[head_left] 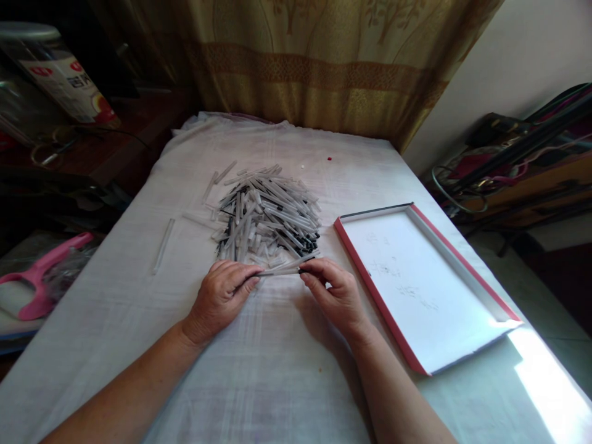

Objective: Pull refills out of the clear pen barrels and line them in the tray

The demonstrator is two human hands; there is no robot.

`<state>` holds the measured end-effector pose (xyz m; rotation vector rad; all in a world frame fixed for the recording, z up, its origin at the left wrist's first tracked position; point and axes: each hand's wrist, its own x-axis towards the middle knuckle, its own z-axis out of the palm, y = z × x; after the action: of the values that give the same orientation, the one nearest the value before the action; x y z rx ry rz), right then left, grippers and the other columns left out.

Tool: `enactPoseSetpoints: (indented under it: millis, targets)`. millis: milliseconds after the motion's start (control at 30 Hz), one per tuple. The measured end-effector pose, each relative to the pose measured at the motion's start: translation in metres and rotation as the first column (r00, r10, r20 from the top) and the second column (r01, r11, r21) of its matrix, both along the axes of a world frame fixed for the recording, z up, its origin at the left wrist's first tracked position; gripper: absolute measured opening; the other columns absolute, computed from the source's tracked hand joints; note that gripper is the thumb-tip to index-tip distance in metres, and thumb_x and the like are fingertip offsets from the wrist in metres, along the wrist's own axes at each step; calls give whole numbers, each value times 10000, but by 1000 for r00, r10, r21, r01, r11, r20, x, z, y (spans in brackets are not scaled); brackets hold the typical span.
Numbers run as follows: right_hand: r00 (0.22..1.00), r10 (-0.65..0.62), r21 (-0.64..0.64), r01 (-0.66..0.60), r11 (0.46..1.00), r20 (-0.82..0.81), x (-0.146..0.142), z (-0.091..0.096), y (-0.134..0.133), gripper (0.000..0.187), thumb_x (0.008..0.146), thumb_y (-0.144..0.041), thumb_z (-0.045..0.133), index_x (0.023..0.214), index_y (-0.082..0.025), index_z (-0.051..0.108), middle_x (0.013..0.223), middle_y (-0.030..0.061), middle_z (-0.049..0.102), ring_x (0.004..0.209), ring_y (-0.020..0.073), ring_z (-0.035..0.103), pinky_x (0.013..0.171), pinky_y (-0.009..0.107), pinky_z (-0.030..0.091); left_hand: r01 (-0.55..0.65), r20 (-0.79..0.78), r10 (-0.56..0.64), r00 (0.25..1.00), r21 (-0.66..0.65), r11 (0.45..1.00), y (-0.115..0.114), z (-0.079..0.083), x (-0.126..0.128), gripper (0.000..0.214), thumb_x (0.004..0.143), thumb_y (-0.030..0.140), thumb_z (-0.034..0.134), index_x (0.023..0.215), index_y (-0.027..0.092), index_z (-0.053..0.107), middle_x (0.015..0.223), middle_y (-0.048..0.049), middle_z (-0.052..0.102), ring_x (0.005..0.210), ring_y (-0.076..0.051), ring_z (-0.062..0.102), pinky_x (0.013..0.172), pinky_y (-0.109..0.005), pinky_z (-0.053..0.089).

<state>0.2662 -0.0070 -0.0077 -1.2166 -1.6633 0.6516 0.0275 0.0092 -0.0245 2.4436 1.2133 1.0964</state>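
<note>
Hands meet just in front of the pile [268,216] of thin plastic tubes. The left hand [221,295] pinches one end of a small bundle [280,269] between thumb and fingertips, and the right hand [333,288] pinches the other end. The bundle lies level between them, low over the cloth [277,382] and right at the near edge of the pile.

The tubes look light, stiff and smooth (clear ones and dark ones mixed), so I'd judge them quick to slide past each other and roll. A pinch at both ends, as now, seems the surest hold. One stray tube [163,245] lies apart to the left.

A shallow white box lid [370,283] with red edges sits near the right hand. The cloth covers the whole table. A gold curtain [314,68] hangs behind, and a pink tool [37,277] rests among clutter at the left.
</note>
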Motion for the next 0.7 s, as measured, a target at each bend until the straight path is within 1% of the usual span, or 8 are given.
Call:
enactPoseSetpoints:
  millis: [167, 367, 467, 567, 633, 700]
  targets:
    - [1000, 7, -7, -7, 1000, -8, 0, 0, -1, 114, 867, -188, 616, 895, -231, 718, 833, 41, 728, 735, 167, 667, 611, 270, 510, 8, -12, -8, 1000, -22, 1000, 0, 1, 0, 190, 954, 302, 558, 1058, 250, 708, 876, -29, 770, 801, -176, 694, 788, -329, 502]
    - [996, 25, 0, -25, 1000, 82, 0, 5, -1, 112, 884, -222, 598, 837, -223, 700, 784, 38, 722, 734, 170, 672, 669, 276, 516, -7, -25, 6, 1000, -33, 999, -1, 1, -1, 203, 957, 310, 548, 1042, 237, 718, 874, -36, 769, 796, -175, 690, 784, -328, 498]
    - [985, 2, -9, 0, 1000, 171, 1, 3, -1, 200, 910, -274, 559, 754, -215, 670, 701, 31, 685, 655, 159, 639, 614, 260, 480, 6, -36, -7, 999, -23, 1000, -1, 1, 0, 205, 961, 314, 546, 1040, 236, 718, 865, -36, 767, 793, -174, 686, 792, -329, 491]
    - [974, -4, -57, 18, 998, 228, 1, -2, 0, 336, 937, -321, 512, 635, -212, 614, 602, 20, 632, 566, 142, 593, 560, 250, 437, 19, -31, -19, 999, -10, 1000, -2, 1, 0, 191, 958, 306, 555, 1039, 237, 714, 862, -32, 765, 797, -172, 684, 799, -329, 487]
    - [976, 12, -100, 10, 995, 216, 2, -5, 0, 399, 954, -339, 475, 592, -212, 583, 567, 15, 615, 540, 136, 582, 547, 247, 427, 20, -31, -20, 999, -5, 1000, -2, 2, 0, 181, 954, 297, 564, 1040, 235, 712, 866, -31, 763, 800, -172, 685, 800, -327, 485]
    - [987, 27, -135, -6, 991, 158, 3, -7, 0, 361, 957, -340, 459, 660, -207, 617, 602, 16, 636, 549, 138, 593, 558, 247, 444, 18, -39, -18, 999, -3, 1000, -2, 3, 0, 175, 952, 288, 569, 1039, 230, 710, 866, -31, 763, 797, -172, 685, 793, -323, 482]
